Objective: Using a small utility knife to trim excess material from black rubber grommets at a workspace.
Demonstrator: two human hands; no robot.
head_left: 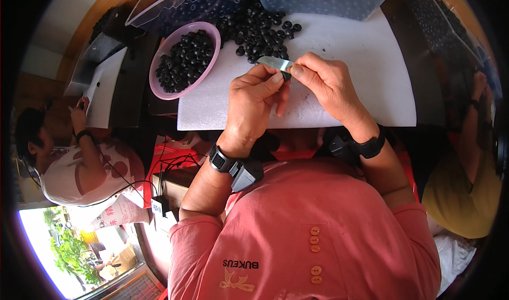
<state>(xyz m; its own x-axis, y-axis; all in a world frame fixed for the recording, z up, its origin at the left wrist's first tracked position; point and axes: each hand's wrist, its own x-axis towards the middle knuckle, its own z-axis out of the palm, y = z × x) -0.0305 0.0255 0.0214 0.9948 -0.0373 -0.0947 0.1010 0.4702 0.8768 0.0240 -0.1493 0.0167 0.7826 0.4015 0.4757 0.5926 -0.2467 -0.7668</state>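
Observation:
My right hand (330,87) is closed on a small knife (273,62), whose short blade points left over the fingers of my left hand (248,101). Between the left thumb and fingers is a small black round piece (286,76), mostly covered by the fingertips. Both hands are close together above the white foam sheet (366,61). Just beyond them lies a loose heap of black round pieces (260,40), some showing a hole in the middle. More of the same pieces fill a pink bowl (216,43) to the left of my left hand.
At the back stand two clear plastic bins, a left one (143,19) and a right one (323,3), holding dark pieces. A co-worker (90,162) sits at the left beside another white sheet (103,90). Another person's arm (469,135) shows at the right. Black cables (175,165) hang below the table's left side.

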